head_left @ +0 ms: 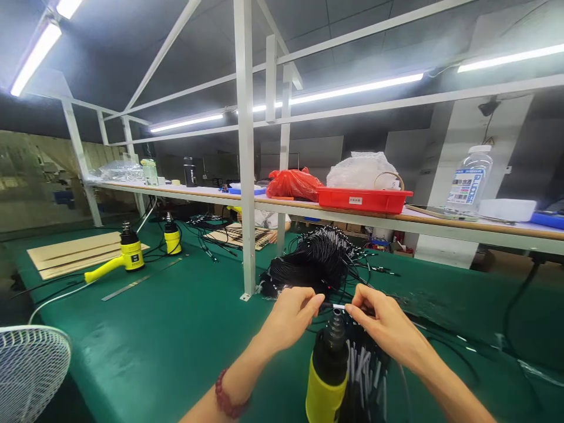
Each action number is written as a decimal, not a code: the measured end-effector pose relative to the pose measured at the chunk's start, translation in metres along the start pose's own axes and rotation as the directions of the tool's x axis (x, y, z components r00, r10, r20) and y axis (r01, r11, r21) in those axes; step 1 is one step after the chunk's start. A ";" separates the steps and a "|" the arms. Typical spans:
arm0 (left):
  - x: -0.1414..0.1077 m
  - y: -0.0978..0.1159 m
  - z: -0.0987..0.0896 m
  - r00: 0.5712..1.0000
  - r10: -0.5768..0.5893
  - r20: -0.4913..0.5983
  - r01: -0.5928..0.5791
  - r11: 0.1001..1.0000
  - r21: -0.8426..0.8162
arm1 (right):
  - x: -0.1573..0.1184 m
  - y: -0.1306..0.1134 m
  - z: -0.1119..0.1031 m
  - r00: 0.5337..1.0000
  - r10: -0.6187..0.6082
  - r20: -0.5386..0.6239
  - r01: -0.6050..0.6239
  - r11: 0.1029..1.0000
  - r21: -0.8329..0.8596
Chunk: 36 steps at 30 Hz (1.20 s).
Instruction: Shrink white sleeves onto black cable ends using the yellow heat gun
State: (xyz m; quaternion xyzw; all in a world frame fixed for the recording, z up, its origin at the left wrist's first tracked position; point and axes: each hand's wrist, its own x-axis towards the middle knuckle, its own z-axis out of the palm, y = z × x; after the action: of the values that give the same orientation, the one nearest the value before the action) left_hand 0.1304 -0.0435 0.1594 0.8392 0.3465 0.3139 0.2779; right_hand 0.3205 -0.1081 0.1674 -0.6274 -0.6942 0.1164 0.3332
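Note:
My left hand (291,317), with a dark red bead bracelet (229,396) on the wrist, pinches a black cable. My right hand (383,323) pinches the other side, beside a short white sleeve (339,306) on the cable. The sleeve lies between both hands, right above the nozzle of an upright yellow and black heat gun (328,370). Grey-tipped cables (363,370) lie to the right of the gun, partly under my right hand. Behind my hands is a large heap of black cables (308,264).
A white post (247,176) stands on the green table (176,323). Two more yellow heat guns (132,252) and cardboard sheets (79,249) are at left, a fan (33,373) front left. The shelf holds a red tray (365,200) and a bottle (470,179). Another person's hand (274,236) shows behind.

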 end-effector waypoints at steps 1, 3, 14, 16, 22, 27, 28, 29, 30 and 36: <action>0.000 0.000 0.000 1.000 -0.002 0.001 0.002 1.000 0.000 | 0.000 0.001 0.000 1.000 -0.002 -0.002 0.002 1.000 0.000; 0.001 0.000 0.001 1.000 -0.007 0.001 0.007 1.000 -0.004 | 0.001 0.001 0.001 1.000 -0.005 -0.008 0.005 1.000 -0.001; -0.005 0.007 -0.011 0.999 -0.026 0.047 0.031 0.993 -0.110 | -0.008 -0.002 -0.015 0.993 -0.007 0.121 -0.008 0.992 0.125; -0.005 0.006 -0.011 0.997 -0.035 0.064 0.039 0.997 -0.060 | -0.009 -0.005 -0.016 0.993 -0.006 0.117 -0.010 0.990 0.138; -0.001 0.003 -0.007 0.997 -0.041 0.064 0.048 0.994 -0.100 | -0.009 -0.005 -0.016 0.995 -0.014 0.102 0.001 0.993 0.118; -0.002 0.003 -0.006 0.997 -0.033 0.063 0.046 0.976 -0.211 | -0.006 0.000 -0.012 0.997 -0.016 0.077 0.011 0.998 0.069; -0.003 0.003 -0.006 0.997 -0.036 0.064 0.049 0.976 -0.214 | -0.005 0.001 -0.011 0.997 -0.014 0.070 0.009 0.998 0.060; -0.003 0.002 -0.006 0.997 -0.042 0.065 0.054 0.977 -0.204 | -0.004 0.001 -0.010 0.998 -0.012 0.065 0.008 0.999 0.051; -0.003 0.002 -0.005 0.997 -0.049 0.064 0.060 0.980 -0.189 | -0.004 0.001 -0.010 0.998 -0.010 0.058 0.007 0.999 0.044; -0.001 0.003 -0.004 0.999 -0.039 0.034 0.045 0.981 -0.188 | -0.006 0.001 -0.013 0.992 0.007 0.125 -0.011 0.999 0.035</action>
State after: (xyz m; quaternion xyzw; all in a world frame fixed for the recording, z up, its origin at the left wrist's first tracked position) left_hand 0.1276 -0.0453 0.1637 0.8063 0.3285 0.3267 0.3678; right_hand 0.3289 -0.1174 0.1745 -0.6161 -0.7086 0.1692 0.2995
